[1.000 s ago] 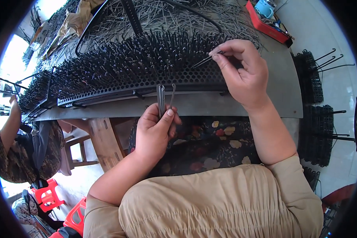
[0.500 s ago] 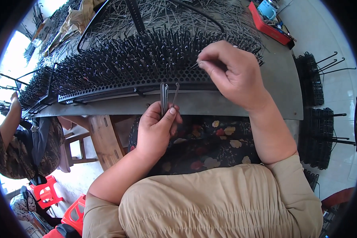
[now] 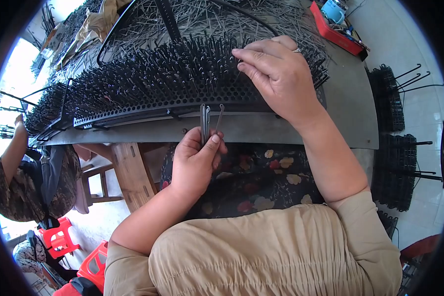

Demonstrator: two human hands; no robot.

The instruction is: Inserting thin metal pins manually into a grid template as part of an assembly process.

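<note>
My left hand (image 3: 197, 153) is closed around a small bundle of thin metal rods (image 3: 204, 123) held upright. One rod with a small looped end (image 3: 220, 112) stands apart from the bundle, between thumb and fingers. My right hand (image 3: 281, 74) is raised over the right part of a black perforated rack (image 3: 148, 109), its thumb and forefinger in a loose pinch. A thin dark rod (image 3: 238, 76) shows just under the thumb; the fingers partly hide its upper end. Dense rows of dark hooked rods (image 3: 163, 69) stand upright in the rack.
Loose rods (image 3: 207, 19) lie heaped behind the rack on the grey table (image 3: 350, 108). A red tray (image 3: 335, 37) holds a blue mug (image 3: 333, 11). Black racks (image 3: 397, 167) are at the right. Another person's arm (image 3: 16, 143) reaches in at far left, near a wooden bench (image 3: 130, 167).
My right hand has moved slightly left and up over the standing rods, its fingers turning a little. The left hand keeps its bundle in nearly the same place.
</note>
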